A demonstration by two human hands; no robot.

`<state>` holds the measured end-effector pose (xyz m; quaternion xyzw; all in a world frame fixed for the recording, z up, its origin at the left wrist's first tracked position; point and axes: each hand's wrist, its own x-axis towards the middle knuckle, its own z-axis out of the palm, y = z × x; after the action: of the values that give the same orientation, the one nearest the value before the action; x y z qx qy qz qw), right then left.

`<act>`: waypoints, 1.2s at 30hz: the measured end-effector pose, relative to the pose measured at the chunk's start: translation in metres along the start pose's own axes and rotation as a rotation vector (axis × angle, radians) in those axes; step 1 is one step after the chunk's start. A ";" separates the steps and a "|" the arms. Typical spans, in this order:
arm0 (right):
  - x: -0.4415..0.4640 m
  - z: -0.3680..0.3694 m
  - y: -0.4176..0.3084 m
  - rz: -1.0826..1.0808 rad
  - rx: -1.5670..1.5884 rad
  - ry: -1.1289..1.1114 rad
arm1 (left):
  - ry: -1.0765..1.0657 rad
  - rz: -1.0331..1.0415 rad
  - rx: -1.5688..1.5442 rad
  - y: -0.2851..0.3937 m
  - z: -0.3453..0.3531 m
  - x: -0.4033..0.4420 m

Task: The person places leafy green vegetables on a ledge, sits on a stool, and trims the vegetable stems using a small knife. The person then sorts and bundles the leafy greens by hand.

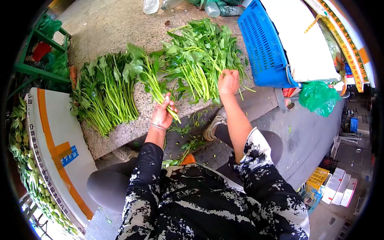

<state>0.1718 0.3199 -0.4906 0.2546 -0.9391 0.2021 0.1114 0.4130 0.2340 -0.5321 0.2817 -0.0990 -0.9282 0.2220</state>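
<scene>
My left hand [161, 114] is closed around the lower stems of a small bunch of water spinach [149, 76], its leaves pointing away from me. At the right edge of a loose pile of water spinach [196, 60], my right hand [229, 83] is pinched, with a pale green stem showing at its fingertips. Left of my left hand, more water spinach [110, 88] lies in a neat row, stems toward me. Both the pile and the row rest on a speckled stone slab [132, 129].
A blue plastic crate [262, 44] stands right of the pile, near a green bag [319, 98]. A taped white foam box [60, 148] is at my left. Plastic bottles [151, 5] lie at the far side. Leaf scraps [188, 145] litter the ground between my feet.
</scene>
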 end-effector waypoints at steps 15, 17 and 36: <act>-0.009 0.002 -0.024 0.265 0.012 -0.367 | 0.169 -0.106 0.196 -0.018 0.006 0.006; -0.007 0.011 -0.019 0.270 -0.008 -0.439 | 0.147 -0.096 0.206 -0.017 0.011 0.005; -0.059 0.024 -0.067 -0.116 0.425 -0.689 | 0.155 -0.103 0.344 -0.018 0.004 -0.011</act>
<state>0.2544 0.2821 -0.5086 0.3774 -0.8428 0.2879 -0.2538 0.4125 0.2555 -0.5292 0.3909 -0.2240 -0.8833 0.1297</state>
